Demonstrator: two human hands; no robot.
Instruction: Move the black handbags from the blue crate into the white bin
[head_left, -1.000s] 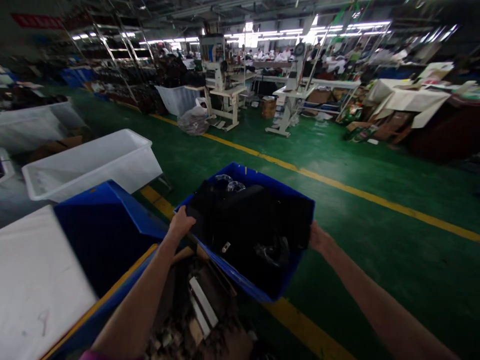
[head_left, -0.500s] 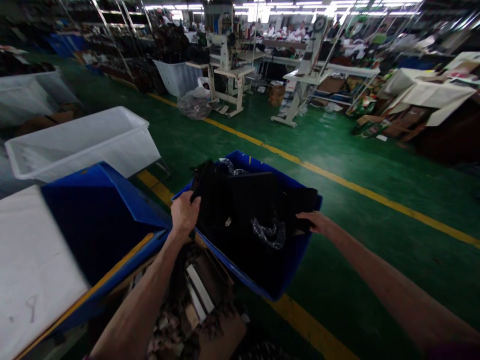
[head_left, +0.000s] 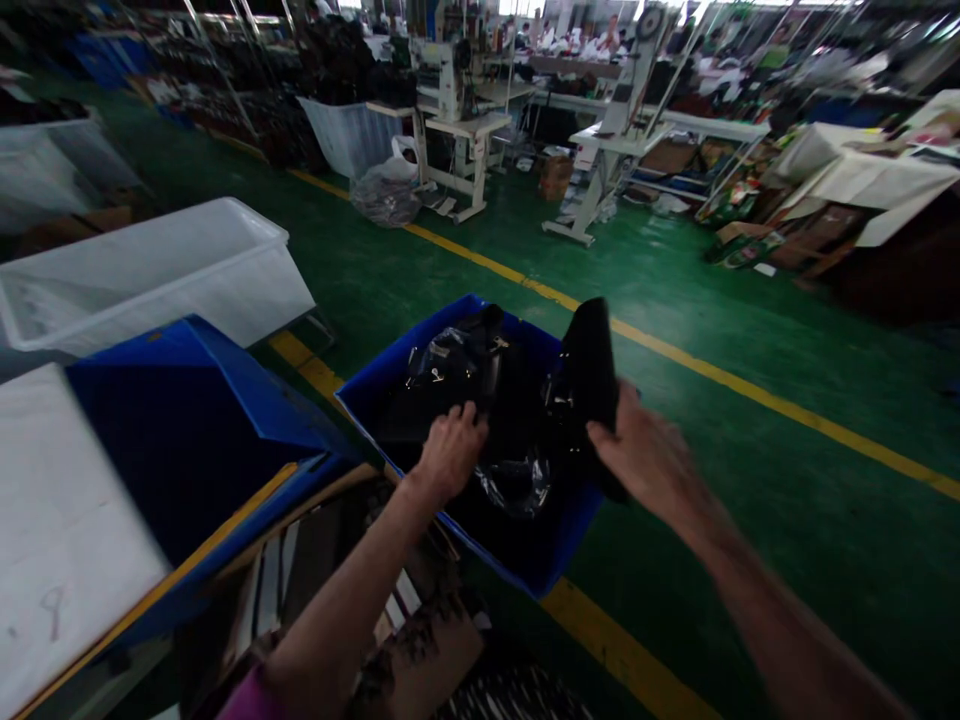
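Note:
A blue bin (head_left: pixel 551 575) on the floor in front of me holds several black handbags, with metal fittings and clear plastic wrap round a handle (head_left: pixel 517 490). My right hand (head_left: pixel 637 440) is closed round the edge of one black handbag (head_left: pixel 589 370), which stands tilted up at the bin's right side. Over the bin's near left side, my left hand (head_left: pixel 454 445) has its fingers curled on another black handbag (head_left: pixel 435 390). The dark material makes the bags' outlines hard to separate.
At left are a blue container (head_left: pixel 187 390) with a white cover (head_left: pixel 67 520) and a white tub (head_left: pixel 150 270). Cardboard and brown scraps (head_left: pixel 420 640) lie close below my left arm. Sewing machines (head_left: pixel 454 100) stand beyond the yellow floor line (head_left: pixel 675 365).
My right hand has lifted a black handbag upright at the bin's right side. My left hand has moved right, from the bin's left edge to over the bags.

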